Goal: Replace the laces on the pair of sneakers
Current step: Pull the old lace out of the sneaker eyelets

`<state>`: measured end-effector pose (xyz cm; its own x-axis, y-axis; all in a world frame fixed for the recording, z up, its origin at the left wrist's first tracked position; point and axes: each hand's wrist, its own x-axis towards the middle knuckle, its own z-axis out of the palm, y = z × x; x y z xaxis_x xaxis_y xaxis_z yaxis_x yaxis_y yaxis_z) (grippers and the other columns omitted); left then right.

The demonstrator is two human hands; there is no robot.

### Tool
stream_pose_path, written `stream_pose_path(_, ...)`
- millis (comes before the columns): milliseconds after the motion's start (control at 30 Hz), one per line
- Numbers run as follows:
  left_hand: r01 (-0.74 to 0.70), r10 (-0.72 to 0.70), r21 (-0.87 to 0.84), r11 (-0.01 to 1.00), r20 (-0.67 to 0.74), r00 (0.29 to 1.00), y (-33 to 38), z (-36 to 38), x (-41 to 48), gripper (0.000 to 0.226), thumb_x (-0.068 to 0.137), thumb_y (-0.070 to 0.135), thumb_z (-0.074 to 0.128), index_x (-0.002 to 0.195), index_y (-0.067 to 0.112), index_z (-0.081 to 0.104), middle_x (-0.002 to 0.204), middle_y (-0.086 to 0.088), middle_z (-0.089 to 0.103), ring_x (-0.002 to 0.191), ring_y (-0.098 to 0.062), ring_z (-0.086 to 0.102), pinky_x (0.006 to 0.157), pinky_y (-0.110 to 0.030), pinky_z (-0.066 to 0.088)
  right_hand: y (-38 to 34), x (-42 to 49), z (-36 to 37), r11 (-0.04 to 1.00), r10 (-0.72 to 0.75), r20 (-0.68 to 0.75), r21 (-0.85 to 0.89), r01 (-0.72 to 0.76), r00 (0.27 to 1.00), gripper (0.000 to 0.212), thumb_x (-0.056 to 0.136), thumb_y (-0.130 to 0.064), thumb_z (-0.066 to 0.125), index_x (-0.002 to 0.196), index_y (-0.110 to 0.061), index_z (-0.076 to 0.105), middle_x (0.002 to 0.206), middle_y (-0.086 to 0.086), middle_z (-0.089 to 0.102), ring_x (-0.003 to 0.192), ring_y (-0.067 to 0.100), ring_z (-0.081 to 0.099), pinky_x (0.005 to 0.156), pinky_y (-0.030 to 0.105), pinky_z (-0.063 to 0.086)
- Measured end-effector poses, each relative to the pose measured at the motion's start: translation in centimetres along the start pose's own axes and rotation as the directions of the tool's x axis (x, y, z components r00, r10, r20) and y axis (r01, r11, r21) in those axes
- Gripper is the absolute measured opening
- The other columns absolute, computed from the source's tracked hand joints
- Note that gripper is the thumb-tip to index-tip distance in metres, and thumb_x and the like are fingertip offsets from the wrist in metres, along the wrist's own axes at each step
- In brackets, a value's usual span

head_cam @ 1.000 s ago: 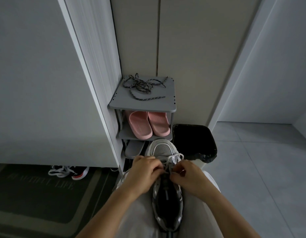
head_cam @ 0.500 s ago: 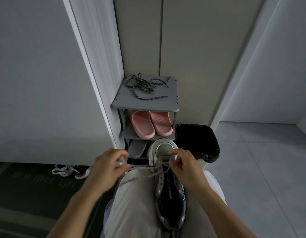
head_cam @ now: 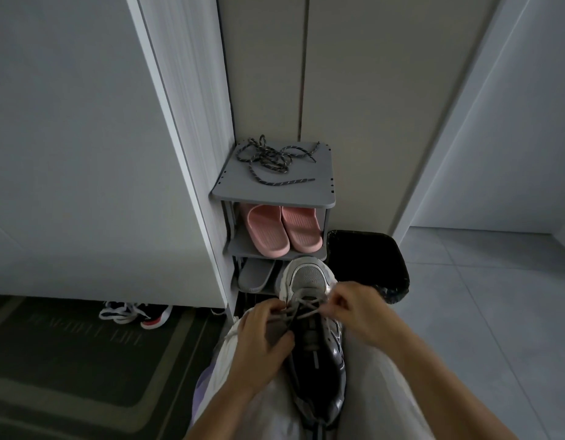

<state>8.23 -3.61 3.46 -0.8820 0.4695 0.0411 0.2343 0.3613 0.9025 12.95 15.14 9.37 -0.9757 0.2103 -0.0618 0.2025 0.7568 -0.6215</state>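
We have the sneaker (head_cam: 313, 331) lying in our lap between the knees, toe pointing away toward the shoe rack (head_cam: 325, 198). Our left hand (head_cam: 262, 338) rests on the sneaker's left side, fingers curled and pinching one end of the pale lace (head_cam: 306, 308) near the lowest eyelets. Our right hand (head_cam: 354, 309) sits at the right side of the toe, fingertips pinched on the other end of the same lace (the strands cross once between the two hands). A dark speckled lace (head_cam: 268, 160) lies in a loose tangle on the rack's top shelf, well apart from us. Pink slippers (head_cam: 284, 230) occupy the shelf below. A black bin (head_cam: 367, 265) stands just beside the rack. Another shoe (head_cam: 138, 314) lies on the floor at left.
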Motion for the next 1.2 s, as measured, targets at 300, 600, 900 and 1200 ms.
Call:
stream_pose_path(300,-0.021,0.022,-0.072,0.997,0.007,1.0,0.1,0.9,-0.2,0.046,0.063,0.045,0.055,0.109,0.041,0.047,0.11,0.01,0.058,0.105,-0.009,0.055,0.09,-0.034,0.047,5.4,-2.0,-1.1,0.972,0.218,-0.278,-0.029,-0.235,0.936,0.016,0.081,-0.022,0.069,0.073,-0.025,0.055,0.076,-0.004,0.05,0.064,0.014,0.047,0.059,0.026,0.035)
stream_pose_path(600,-0.036,0.034,-0.178,0.983,-0.016,0.999,1.2,0.6,-0.4,0.059,0.06,0.036,0.056,0.117,0.024,0.047,0.113,0.007,0.056,0.105,0.0,0.054,0.083,-0.007,0.041,-2.2,0.1,4.0,0.962,-0.119,-0.041,-0.252,0.105,0.992,0.017,0.087,-0.025,0.055,0.1,-0.015,0.06,0.106,-0.001,0.049,0.102,0.017,0.052,0.078,0.029,0.044)
stream_pose_path(900,-0.102,0.095,-0.184,0.978,-0.045,0.994,0.7,0.7,-0.6,0.034,0.07,0.035,0.054,0.102,0.025,0.054,0.114,0.012,0.058,0.11,-0.008,0.054,0.093,-0.029,0.046,2.0,-2.3,-1.1,0.913,0.029,-0.12,0.408,0.023,0.992,0.031,0.078,-0.004,0.069,0.058,-0.017,0.049,0.049,-0.011,0.047,0.049,0.0,0.038,0.05,0.013,0.031)
stream_pose_path(1200,-0.27,0.27,0.051,0.962,0.003,0.963,1.1,0.4,1.2,0.031,0.081,0.045,0.053,0.102,0.024,0.061,0.107,0.014,0.055,0.105,-0.007,0.053,0.089,-0.02,0.041,3.5,-0.7,0.6,0.984,0.107,-0.094,0.153,-0.092,0.99,0.015,0.084,-0.019,0.065,0.095,-0.026,0.058,0.08,-0.004,0.058,0.066,0.001,0.051,0.065,0.009,0.04)
